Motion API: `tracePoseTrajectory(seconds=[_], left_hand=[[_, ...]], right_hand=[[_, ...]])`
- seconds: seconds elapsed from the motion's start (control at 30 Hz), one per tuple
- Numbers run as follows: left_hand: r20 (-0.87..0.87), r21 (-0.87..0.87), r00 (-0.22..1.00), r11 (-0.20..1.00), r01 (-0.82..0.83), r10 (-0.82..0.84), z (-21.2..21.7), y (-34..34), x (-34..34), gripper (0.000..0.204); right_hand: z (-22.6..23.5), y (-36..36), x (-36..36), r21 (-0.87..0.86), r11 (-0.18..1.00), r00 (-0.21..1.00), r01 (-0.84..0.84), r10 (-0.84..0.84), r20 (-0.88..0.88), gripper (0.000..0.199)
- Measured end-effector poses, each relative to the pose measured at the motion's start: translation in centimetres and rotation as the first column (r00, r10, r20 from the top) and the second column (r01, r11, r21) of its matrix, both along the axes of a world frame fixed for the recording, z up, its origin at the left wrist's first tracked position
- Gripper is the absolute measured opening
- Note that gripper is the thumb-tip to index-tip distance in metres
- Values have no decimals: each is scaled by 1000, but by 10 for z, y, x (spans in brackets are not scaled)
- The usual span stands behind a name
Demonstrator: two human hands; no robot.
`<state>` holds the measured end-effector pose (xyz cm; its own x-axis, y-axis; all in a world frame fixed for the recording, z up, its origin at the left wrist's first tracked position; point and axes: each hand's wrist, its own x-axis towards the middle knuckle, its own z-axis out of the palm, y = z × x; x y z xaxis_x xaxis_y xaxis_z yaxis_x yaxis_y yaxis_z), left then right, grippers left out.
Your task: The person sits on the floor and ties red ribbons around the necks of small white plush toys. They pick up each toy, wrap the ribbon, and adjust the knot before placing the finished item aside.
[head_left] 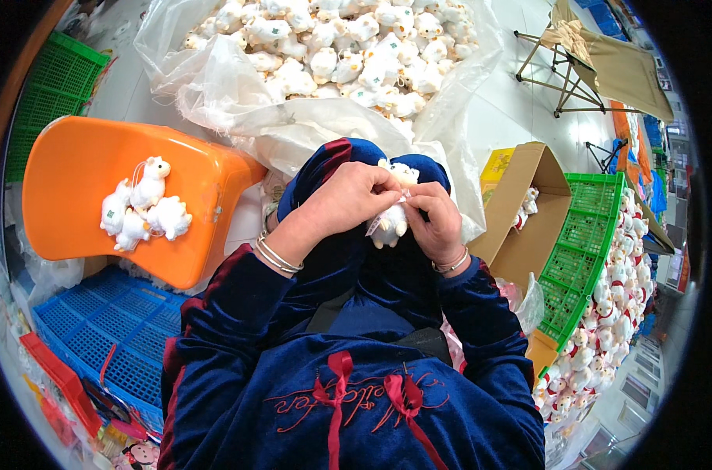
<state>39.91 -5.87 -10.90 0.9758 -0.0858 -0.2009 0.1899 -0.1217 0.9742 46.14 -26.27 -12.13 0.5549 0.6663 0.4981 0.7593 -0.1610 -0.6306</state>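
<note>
Ahead of my knees I see one big clear plastic sack [238, 102] spread open on the pale floor, heaped with small white plush animals [348, 55], too many to count. To my left stands one orange plastic stool [74, 188]; four of the same white toys [143, 207] lie bunched near the left end of its seat, touching one another. Under the stool's near edge sits one blue plastic crate [105, 329], and one green crate [54, 82] lies beyond the stool's far end. To my right one green crate [587, 243] tilts on its side, and a long row of white toys [614, 313] runs along its outer edge; I cannot count them. One open cardboard box [528, 211] stands between that crate and my knees, with at least one toy showing inside. One folding camp chair [599, 66] stands well apart at the far right.

Over my lap I hold one white plush toy [393, 221], upright, between both hands. My left hand [348, 200] covers its upper left side, fingers curled and pressed together, the tips pinching something small at the toy's neck. My right hand [438, 219] cups the toy from the right, thumb and forefinger pinched at the same spot, the tips of both hands touching. What exactly they pinch is too small to tell.
</note>
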Motion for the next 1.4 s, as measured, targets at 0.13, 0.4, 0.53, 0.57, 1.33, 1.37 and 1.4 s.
tracePoseTrajectory(seconds=[0.13,0.4,0.53,0.57,1.33,1.37,1.4], left_hand=[[-34,35,998,998,51,-50,8,5,3,16],[44,175,995,981,82,-90,9,4,7,16],[39,193,996,978,76,-85,15,3,6,16],[37,198,996,977,74,-83,14,3,5,16],[111,251,991,967,45,-75,15,-1,3,14],[116,261,990,964,49,-82,16,-1,3,14],[170,294,982,955,29,-82,15,-1,2,13]], right_hand=[[2,0,2,12,1000,1000,-29,29,0,25],[5,1,5,-22,999,998,-23,22,-67,23],[14,-1,10,-125,990,997,-73,71,-23,27],[17,-2,11,-147,985,996,-91,86,-36,26],[0,-1,1,-2,1000,999,8,-8,-48,28],[0,-1,1,-3,1000,999,11,-12,-45,28],[1,0,1,-3,1000,999,15,-15,-41,28]])
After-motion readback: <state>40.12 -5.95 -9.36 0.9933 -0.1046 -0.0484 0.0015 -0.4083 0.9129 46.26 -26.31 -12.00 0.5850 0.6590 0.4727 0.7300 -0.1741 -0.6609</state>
